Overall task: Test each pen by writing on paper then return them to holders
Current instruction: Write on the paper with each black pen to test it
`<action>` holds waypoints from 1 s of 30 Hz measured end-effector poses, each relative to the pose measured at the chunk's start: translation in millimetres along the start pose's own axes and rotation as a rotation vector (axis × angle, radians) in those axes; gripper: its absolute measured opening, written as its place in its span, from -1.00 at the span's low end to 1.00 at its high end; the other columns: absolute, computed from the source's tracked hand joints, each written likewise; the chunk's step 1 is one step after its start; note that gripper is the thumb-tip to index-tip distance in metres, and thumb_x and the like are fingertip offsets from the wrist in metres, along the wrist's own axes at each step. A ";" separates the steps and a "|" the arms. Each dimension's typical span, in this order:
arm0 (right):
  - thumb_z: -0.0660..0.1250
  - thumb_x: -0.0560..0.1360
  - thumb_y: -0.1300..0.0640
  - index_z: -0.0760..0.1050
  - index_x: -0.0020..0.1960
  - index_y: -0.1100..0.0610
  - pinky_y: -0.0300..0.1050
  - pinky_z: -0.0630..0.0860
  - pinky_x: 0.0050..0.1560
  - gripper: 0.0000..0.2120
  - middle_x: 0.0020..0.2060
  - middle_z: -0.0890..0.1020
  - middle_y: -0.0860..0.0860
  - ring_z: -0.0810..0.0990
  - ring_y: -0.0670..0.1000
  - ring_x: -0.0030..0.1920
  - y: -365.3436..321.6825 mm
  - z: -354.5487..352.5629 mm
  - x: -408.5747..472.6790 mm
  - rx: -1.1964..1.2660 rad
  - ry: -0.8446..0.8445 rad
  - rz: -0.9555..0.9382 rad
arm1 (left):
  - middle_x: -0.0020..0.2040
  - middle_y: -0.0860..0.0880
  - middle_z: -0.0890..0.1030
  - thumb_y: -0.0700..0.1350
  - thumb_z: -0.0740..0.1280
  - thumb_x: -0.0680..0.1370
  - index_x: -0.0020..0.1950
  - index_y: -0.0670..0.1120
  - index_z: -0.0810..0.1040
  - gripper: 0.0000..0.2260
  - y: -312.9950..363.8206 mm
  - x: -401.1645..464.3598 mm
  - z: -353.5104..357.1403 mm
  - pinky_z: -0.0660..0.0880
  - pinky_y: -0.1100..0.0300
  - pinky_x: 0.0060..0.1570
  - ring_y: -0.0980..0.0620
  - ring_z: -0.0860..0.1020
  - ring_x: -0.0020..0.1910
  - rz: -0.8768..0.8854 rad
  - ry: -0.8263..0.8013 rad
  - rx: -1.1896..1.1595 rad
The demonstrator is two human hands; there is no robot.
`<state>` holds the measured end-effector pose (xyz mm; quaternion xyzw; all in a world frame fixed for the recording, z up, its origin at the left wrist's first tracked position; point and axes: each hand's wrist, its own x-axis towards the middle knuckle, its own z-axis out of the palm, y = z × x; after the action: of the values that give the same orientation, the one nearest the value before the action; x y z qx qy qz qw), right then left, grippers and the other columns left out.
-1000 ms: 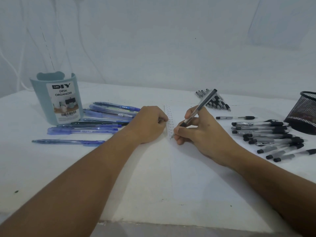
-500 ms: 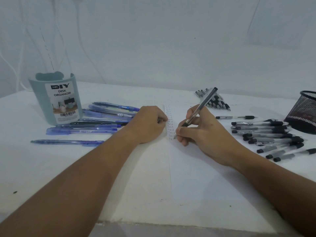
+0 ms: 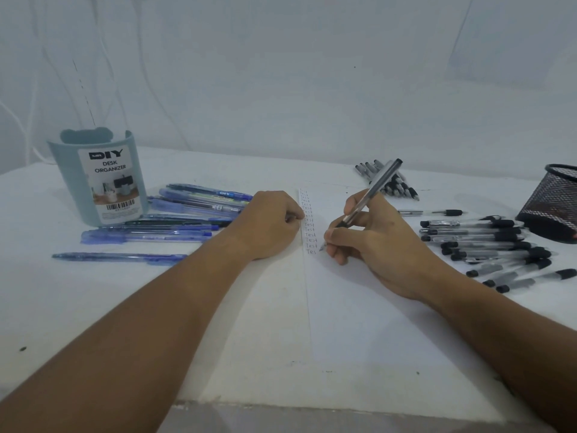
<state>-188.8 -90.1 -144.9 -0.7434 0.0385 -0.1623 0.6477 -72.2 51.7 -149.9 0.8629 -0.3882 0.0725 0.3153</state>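
Observation:
My right hand [image 3: 374, 242] pinches a black-grip pen [image 3: 368, 195] with its tip on the white paper [image 3: 359, 323], beside a column of small "Test" words [image 3: 309, 223] along the paper's left edge. My left hand [image 3: 268, 223] rests as a curled fist at that edge and holds nothing I can see. Several blue pens [image 3: 187, 214] lie to the left, next to a teal desk organizer [image 3: 100, 179]. Several black pens [image 3: 493, 245] lie to the right, near a black mesh holder [image 3: 552, 204].
Another small bunch of black pens [image 3: 390, 179] lies behind the paper, and one pen [image 3: 431, 212] lies apart to its right. A single blue pen [image 3: 118, 257] lies nearest me on the left. The white table's front edge [image 3: 281, 404] runs close below my forearms.
My right hand has shifted slightly rightward and down the paper while writing, and the newest word in the column has grown. My left hand stays put.

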 end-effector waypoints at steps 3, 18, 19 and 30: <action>0.33 0.46 0.49 0.28 -0.03 0.13 -0.05 0.50 -0.30 -0.65 -0.27 0.56 0.22 0.55 0.15 -0.34 -0.3 1.4 -0.8 -0.032 -0.009 -0.008 | 0.14 -0.01 0.61 -0.27 0.20 0.53 0.12 -0.13 0.64 -0.73 -0.3 0.3 0.2 0.38 0.32 0.13 0.06 0.52 0.13 -0.002 -0.006 0.003; 0.32 0.46 0.47 0.27 -0.03 0.11 -0.03 0.46 -0.32 -0.66 -0.33 0.56 0.15 0.53 0.14 -0.35 -0.2 2.1 0.4 -0.065 0.007 0.008 | 0.15 -0.03 0.60 -0.27 0.21 0.53 0.12 -0.14 0.64 -0.74 0.4 -0.3 -0.3 0.39 0.27 0.17 0.05 0.51 0.14 -0.002 -0.011 -0.001; 0.31 0.46 0.49 0.26 -0.03 0.12 -0.03 0.44 -0.35 -0.65 -0.34 0.56 0.16 0.52 0.13 -0.37 -1.8 1.3 1.6 -0.008 0.028 0.028 | 0.15 -0.02 0.60 -0.27 0.21 0.53 0.12 -0.14 0.63 -0.74 0.5 -0.4 -0.6 0.39 0.28 0.17 0.05 0.51 0.15 -0.006 -0.012 -0.004; 0.14 0.65 0.18 0.36 -0.18 0.21 -0.10 0.56 -0.40 -0.76 -0.40 0.54 0.12 0.58 0.09 -0.45 -27.4 -7.2 44.5 0.328 0.307 0.103 | 0.16 0.03 0.60 -0.25 0.21 0.53 0.13 -0.09 0.64 -0.73 -3.5 2.3 0.8 0.36 0.34 0.16 0.09 0.52 0.14 -0.005 -0.021 0.006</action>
<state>-153.0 -104.5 -108.9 -0.5916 0.1476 -0.2446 0.7540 -68.2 51.6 -151.3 0.8656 -0.3890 0.0637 0.3087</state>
